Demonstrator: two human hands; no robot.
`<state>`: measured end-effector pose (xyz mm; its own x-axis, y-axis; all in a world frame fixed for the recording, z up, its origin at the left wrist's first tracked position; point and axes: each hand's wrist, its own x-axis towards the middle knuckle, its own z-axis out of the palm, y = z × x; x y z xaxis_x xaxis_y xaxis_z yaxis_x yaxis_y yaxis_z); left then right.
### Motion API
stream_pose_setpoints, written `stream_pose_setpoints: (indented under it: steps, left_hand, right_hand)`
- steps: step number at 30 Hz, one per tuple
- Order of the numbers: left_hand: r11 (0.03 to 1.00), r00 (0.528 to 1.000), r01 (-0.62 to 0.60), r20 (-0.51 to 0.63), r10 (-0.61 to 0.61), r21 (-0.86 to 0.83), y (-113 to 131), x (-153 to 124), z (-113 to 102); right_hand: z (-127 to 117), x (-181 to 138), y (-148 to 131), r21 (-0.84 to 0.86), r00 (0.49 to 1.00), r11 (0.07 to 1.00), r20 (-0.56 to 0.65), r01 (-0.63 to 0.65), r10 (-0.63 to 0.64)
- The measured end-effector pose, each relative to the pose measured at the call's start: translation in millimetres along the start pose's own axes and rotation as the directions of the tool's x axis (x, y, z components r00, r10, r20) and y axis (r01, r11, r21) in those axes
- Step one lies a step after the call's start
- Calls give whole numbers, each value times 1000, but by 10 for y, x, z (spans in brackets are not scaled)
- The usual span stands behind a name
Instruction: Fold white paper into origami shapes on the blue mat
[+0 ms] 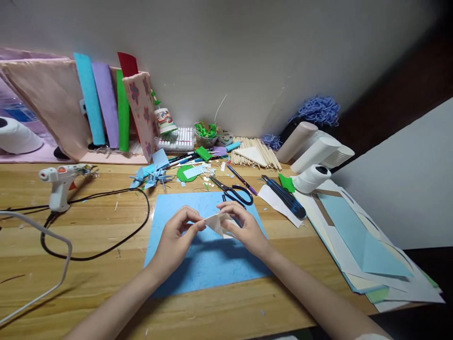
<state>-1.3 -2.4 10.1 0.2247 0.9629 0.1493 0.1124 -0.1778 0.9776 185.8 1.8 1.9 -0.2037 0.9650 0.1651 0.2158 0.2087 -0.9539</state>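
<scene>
My left hand [179, 233] and my right hand [244, 226] both pinch a small folded piece of cream paper [217, 222], holding it just above a blue sheet [208, 264] that lies flat on the wooden table [88, 241]. The left fingers grip the paper's left corner. The right fingers hold its right side, partly covering it. Black-handled scissors [233, 191] lie just beyond my right hand, on the far edge of the blue sheet.
A white glue gun [60, 184] with a looping black cord [106, 222] stands at the left. Paper rolls [106, 106], markers [177, 139], wooden sticks [253, 153] and scraps line the back. A stack of paper sheets [368, 245] and white tape rolls [311, 177] lie at the right.
</scene>
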Motion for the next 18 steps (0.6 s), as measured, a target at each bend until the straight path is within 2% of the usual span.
stream_pose_setpoints:
  steps: [4,8,11,13,16,18]
  left_hand:
    - [994,992,81,87,-87,72,33,6,-13]
    - [981,969,150,178,-171,125,51,2,-30]
    - [973,950,158,243,-197,171,31,-18,-19]
    - [970,949,173,234,-211,171,7,-35,0]
    - [966,956,245,144,-255,79,-33,-52,37]
    - [954,948,298,127,-292,-29,-60,-50,63]
  right_hand:
    - [-6,-13,47,29,987,987,15,-158,157]
    - [-18,-29,41,-68,987,988,80,-136,141]
    - [-5,-33,40,-104,985,988,114,-116,128]
    - [17,-38,53,-101,990,989,75,-109,117]
    - [60,-56,76,-34,992,991,-4,-127,127]
    - [88,-73,76,19,990,990,26,-142,141]
